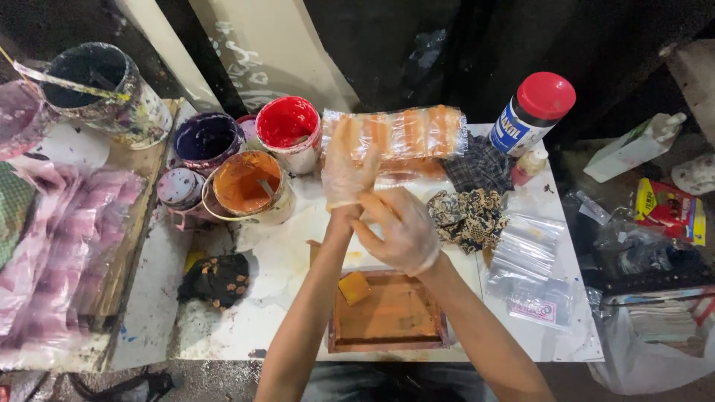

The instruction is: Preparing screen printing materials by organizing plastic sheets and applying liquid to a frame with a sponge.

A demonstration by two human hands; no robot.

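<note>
Dark, paint-stained workshop corner; a white table (246,313) spattered with colour, seen from above.

I see both hands in thin, clear disposable gloves. My left hand (348,167) is raised, fingers spread and loosely closed on the left end of a clear plastic packet smeared with orange paint (406,134), which hangs above the far middle of the table, roughly level. My right hand (402,231) sits just below, fingers curled at the left wrist, touching the glove cuff; it holds nothing else that I can make out.

Under the forearms lies a shallow wooden-framed tray stained orange (387,316) with a small yellow-orange block (354,286) at its upper left corner. To the left stand open pots: an orange paint tub with a stick in it (247,184), a red paint tub (289,130), a dark purple paint tub (206,140). Beyond the packet, a white bottle with a red cap (535,112); nearer, crumpled patterned rags (469,212) and clear zip bags (530,268).

Handling, as I judge it: the packet looks light, floppy and crinkly, likely slick with wet paint. Glove on film would slip, so pinch an edge or end seam rather than the smeared middle; support it from beneath to prevent sagging.
</note>
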